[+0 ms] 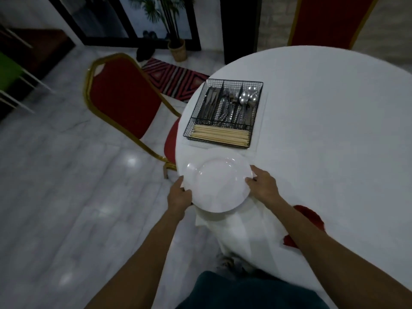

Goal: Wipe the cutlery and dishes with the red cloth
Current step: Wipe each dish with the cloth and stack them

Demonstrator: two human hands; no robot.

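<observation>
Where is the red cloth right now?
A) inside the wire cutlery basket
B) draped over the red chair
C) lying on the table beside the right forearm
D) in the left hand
C: the red cloth lies on the white table next to the right forearm, while the left hand and the right hand both grip the plate.

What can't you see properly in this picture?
Head view:
The red cloth: partly hidden by the right forearm.
Fingers of the left hand: hidden under the plate.
The cutlery in the basket: too small behind the wire.
The far chair: cut off by the top edge.
</observation>
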